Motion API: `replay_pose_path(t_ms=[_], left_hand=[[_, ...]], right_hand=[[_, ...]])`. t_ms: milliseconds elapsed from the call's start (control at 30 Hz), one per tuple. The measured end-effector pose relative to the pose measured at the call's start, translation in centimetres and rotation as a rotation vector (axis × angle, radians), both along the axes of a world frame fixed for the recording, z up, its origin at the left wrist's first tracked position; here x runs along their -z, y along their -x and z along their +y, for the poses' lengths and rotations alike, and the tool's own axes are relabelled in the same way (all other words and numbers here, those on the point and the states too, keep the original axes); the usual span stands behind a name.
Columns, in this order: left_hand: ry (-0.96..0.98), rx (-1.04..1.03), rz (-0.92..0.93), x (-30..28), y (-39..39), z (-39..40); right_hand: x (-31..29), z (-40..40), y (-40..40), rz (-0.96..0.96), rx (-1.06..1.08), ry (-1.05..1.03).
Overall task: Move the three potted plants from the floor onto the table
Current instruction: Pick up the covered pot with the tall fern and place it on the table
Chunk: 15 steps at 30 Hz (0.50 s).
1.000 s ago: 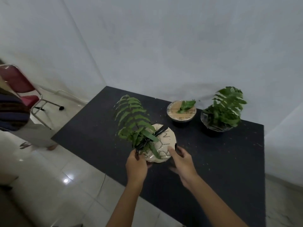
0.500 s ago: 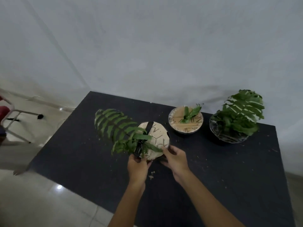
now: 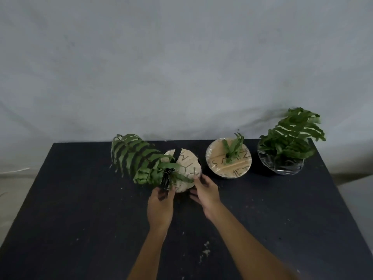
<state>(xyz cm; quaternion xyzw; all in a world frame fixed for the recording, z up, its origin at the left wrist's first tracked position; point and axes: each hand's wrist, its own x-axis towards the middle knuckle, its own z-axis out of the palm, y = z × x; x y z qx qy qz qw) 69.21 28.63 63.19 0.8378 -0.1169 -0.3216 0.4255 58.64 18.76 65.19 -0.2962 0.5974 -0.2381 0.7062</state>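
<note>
Three potted plants stand in a row at the back of the black table [image 3: 80, 209]. The left pot [image 3: 186, 164] has a cardboard cover with letters, a black strap and a long fern frond leaning left. My left hand [image 3: 160, 207] grips its near left side and my right hand [image 3: 205, 191] holds its near right side. The middle pot [image 3: 228, 160] has a cardboard cover and a small sprout. The right pot [image 3: 282, 158] is wrapped in clear plastic and carries a bushy fern.
A plain grey wall [image 3: 181, 67] rises right behind the table. Crumbs of soil [image 3: 204, 252] lie scattered on the table's near half. Pale floor [image 3: 12, 184] shows past the left edge and at the far right.
The view has swung to face the table squarely; the chair and person on the left are out of sight. The left pot, in both hands, has moved back towards the other two pots.
</note>
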Motion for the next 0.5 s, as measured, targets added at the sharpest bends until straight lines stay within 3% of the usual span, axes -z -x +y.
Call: replay_pose_path(t_ms=[100,300,400,500], left_hand=[[-0.019,0.088,-0.04,0.6,-1.4,-1.1],[0.071,0.103,0.048,1.3,-1.7,-2.4],[0.139,0.12,0.128,1.4,-1.2,-1.8],[0.133,0.178,0.085,1.3,-0.4,-0.4]], right_hand=[[0.5,-0.9,-0.7,0.088,0.001,0.065],[1.0,-2.0,-1.4,0.212,-0.086,0.149],[1.3,-1.6,-1.0,0.23,-0.167,0.179],[1.1,-0.4,0.3,0.302,-0.294,0.238]])
